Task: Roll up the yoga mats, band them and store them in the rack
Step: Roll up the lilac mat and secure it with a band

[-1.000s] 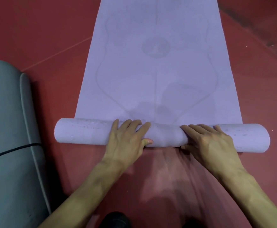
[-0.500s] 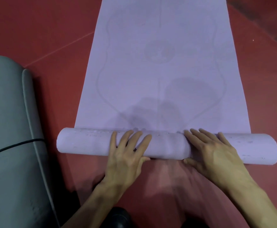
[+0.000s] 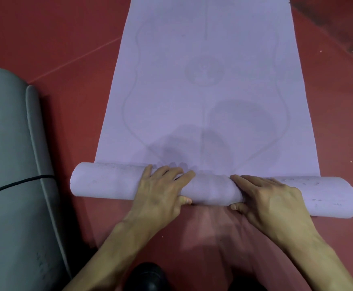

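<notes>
On the red floor point(image 3: 45, 38), at the far left, a grey rolled foam yoga mat point(image 3: 7, 164) lies with its long axis running near to far. A thin black band point(image 3: 14, 184) crosses it. The frame's left and bottom edges cut this mat off, so its ends are out of sight.

Just right of it, apart from it, lies a lilac foam yoga mat point(image 3: 202, 49), partly rolled. Its rolled part point(image 3: 104, 183) is a tube lying left to right across the floor in front of the person. The flat part stretches away from the tube and runs out of the top of the frame. Faint printed lines and a round emblem point(image 3: 204, 71) on the flat part are too pale to read, and soft shadows fall across it near the tube.

The left hand point(image 3: 160, 192) lies over the middle of the tube, fingers draped across the top and thumb tucked against the near side, clasping it. The right hand point(image 3: 270, 200) grips the tube just to the right in the same way, with bare lilac tube between the two hands. Both forearms reach in from the bottom edge, converging slightly towards the tube.

A dark rounded object point(image 3: 148, 276) between the forearms is cut off and cannot be made out.
</notes>
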`<state>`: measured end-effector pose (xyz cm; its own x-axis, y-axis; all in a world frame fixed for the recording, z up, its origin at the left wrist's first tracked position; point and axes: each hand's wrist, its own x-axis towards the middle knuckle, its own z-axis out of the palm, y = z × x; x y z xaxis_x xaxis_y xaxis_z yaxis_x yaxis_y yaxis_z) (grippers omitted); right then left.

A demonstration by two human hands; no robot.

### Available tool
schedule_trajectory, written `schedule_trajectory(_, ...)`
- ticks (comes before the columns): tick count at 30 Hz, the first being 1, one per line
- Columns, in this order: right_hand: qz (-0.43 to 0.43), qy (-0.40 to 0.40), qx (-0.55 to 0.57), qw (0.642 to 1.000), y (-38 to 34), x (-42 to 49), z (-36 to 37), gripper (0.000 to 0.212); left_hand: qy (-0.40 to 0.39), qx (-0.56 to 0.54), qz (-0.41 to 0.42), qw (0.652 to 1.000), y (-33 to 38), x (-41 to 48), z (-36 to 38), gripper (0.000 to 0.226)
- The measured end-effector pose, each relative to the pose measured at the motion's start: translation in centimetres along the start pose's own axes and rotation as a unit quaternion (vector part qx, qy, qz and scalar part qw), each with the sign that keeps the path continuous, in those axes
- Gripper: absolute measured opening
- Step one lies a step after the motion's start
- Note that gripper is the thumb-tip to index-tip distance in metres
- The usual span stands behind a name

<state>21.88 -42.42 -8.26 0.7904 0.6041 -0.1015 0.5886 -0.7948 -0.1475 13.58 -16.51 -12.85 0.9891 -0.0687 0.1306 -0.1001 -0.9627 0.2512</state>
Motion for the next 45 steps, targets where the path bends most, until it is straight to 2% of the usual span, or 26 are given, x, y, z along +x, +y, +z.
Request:
schedule_trajectory(4,0.009,-0.043,0.011,0.999,0.3,1.2,-0.3,0.058,-0.009,-0.037,0.008,0.999,-1.2,0.4,0.2,0.059)
schedule_trajectory(7,0.019,-0.070,0.025,0.997,0.8,1.8,-0.9,0.057,0.052,-0.007,0.011,0.999,-0.5,-1.5,0.9,0.058)
schedule_trajectory(9,0.018,-0.067,0.025,0.997,0.5,1.5,-0.8,0.058,0.088,0.007,0.007,0.996,-0.2,-2.8,1.6,0.065)
schedule_trajectory(13,0.037,-0.084,0.050,0.995,0.2,1.6,0.0,0.074,0.090,0.002,0.007,0.996,-1.2,-2.5,2.1,0.065)
schedule_trajectory(15,0.026,-0.050,0.027,0.998,-0.1,1.1,0.2,0.085,0.090,0.001,0.010,0.996,-1.3,-2.1,2.0,0.064)
schedule_trajectory(17,-0.003,0.016,0.011,1.000,-1.2,0.2,1.0,0.086,0.088,-0.001,0.007,0.996,-1.3,-1.6,1.8,0.064)
schedule_trajectory(21,-0.007,0.065,0.024,0.998,-2.5,-0.8,3.5,0.064,0.046,0.014,-0.004,0.999,-1.1,-1.0,1.4,0.070)
schedule_trajectory(24,-0.010,0.074,0.016,0.997,-1.9,0.1,3.6,0.056,0.050,0.052,-0.006,0.997,0.1,-2.0,1.6,0.083)
schedule_trajectory(26,-0.014,0.060,0.006,0.998,-1.7,0.8,3.2,0.060,0.047,0.075,-0.004,0.996,0.5,-1.7,1.9,0.094)
schedule_trajectory(29,-0.018,0.037,0.002,0.999,-1.6,1.7,2.6,0.067,0.067,0.079,-0.003,0.995,-0.6,-0.3,2.0,0.097)
schedule_trajectory(34,-0.005,0.005,-0.013,1.000,-1.9,2.4,1.9,0.089,0.091,0.044,0.018,0.995,-1.7,0.8,1.6,0.071)
schedule_trajectory(37,-0.007,0.009,-0.002,1.000,-1.6,2.9,1.3,0.074,0.068,0.030,0.018,0.997,-1.5,1.7,0.2,0.074)
schedule_trajectory(39,-0.013,-0.019,0.009,1.000,-1.1,2.6,0.7,0.066,0.047,0.018,0.026,0.998,-1.3,2.0,-0.9,0.080)
schedule_trajectory(43,-0.012,-0.084,0.025,0.996,-0.9,1.3,0.8,0.071,-0.007,-0.020,0.061,0.998,-1.5,0.3,-0.5,0.083)
schedule_trajectory(45,-0.009,-0.101,0.026,0.995,-1.0,1.4,0.9,0.073,0.007,-0.028,0.059,0.998,-0.8,-1.2,0.5,0.080)
